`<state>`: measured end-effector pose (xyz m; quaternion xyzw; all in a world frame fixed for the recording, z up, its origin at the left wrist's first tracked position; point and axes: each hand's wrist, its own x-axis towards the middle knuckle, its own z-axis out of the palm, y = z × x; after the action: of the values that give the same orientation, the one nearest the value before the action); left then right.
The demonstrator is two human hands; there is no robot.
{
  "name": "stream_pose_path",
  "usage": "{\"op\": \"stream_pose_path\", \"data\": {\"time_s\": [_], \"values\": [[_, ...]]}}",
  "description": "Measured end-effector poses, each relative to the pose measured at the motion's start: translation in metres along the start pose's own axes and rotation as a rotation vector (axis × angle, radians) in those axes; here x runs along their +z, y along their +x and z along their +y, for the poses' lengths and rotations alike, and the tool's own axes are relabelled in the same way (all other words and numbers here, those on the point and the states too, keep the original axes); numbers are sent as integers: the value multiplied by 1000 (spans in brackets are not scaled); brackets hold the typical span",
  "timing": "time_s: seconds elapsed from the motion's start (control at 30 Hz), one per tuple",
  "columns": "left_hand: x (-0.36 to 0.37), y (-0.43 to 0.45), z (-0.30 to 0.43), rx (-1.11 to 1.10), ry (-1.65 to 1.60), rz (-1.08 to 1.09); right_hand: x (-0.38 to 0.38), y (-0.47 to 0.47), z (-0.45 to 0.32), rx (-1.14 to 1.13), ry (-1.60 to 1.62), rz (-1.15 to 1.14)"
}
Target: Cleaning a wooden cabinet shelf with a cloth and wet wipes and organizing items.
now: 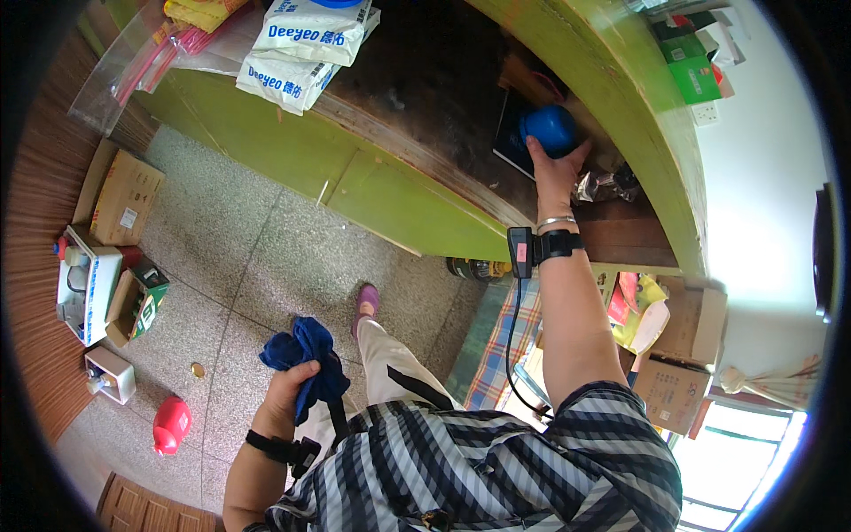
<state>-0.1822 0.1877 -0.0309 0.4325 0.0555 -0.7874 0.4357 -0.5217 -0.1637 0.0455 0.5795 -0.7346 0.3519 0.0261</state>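
Note:
My left hand (287,391) grips a bunched dark blue cloth (307,349) in front of my body, above the speckled floor. My right arm reaches out over a dark wooden shelf (425,100) in a green-painted cabinet. On that shelf my right hand (557,171) has its thumb and fingers around a smooth blue rounded object (552,128); its far side is hidden from me. Beneath and beside it lies a dark flat book or box (508,136) with a pale edge. Crumpled shiny wrapping (602,186) rests just right of my wrist.
White Deeyeo packs (292,60) sit at the shelf's left, near a clear plastic bag (110,93). A curved-looking green panel (638,106) bounds the shelf's right. Floor items include a red bottle (172,425), a white bin (110,374) and a cardboard box (126,199).

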Motion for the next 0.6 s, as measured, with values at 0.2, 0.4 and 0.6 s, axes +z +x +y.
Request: {"op": "stream_pose_path", "data": {"time_s": [0.2, 0.4, 0.6], "values": [[27, -2, 7, -33, -7, 32, 15, 13, 11, 0, 39, -48], [25, 7, 2, 69, -96, 16, 2, 7, 3, 23, 62, -75], [23, 0, 11, 104, -29, -14, -32, -59, -37, -165, 251, -194]]}}
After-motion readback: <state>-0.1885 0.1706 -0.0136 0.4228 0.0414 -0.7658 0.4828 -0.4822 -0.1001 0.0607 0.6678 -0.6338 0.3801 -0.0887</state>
